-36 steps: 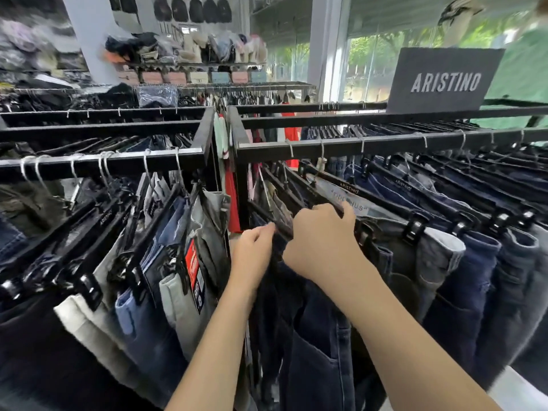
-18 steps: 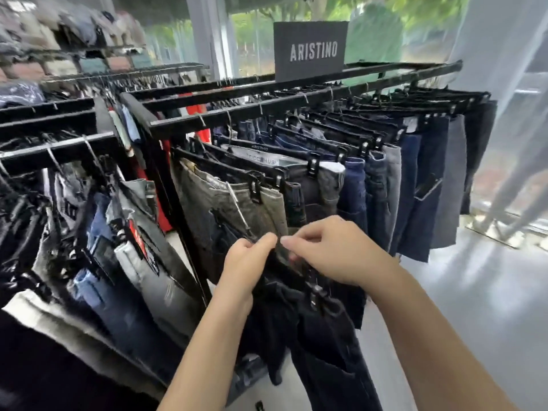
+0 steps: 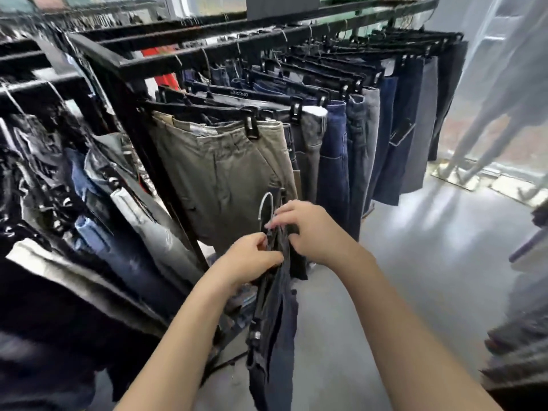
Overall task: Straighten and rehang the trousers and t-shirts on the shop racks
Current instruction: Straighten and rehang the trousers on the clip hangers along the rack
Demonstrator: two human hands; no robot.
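Item in hand: dark jeans [image 3: 274, 330] on a clip hanger, off the rack [image 3: 252, 44], held low in front of the olive trousers [image 3: 219, 173]. Your left hand [image 3: 249, 262] pinches the waistband edge; your right hand [image 3: 308, 229] grips the hanger top beside its metal hook [image 3: 264, 206]. Other jeans hang along the rail.

Daylight comes in from the right and pools as pale glare on the grey floor [image 3: 415, 262]. The dark trousers at far left [image 3: 44, 188] smear badly, perhaps from camera motion. Wide-angle bending bows the black rack rail [image 3: 267, 43]; the centre stays fairly sharp.
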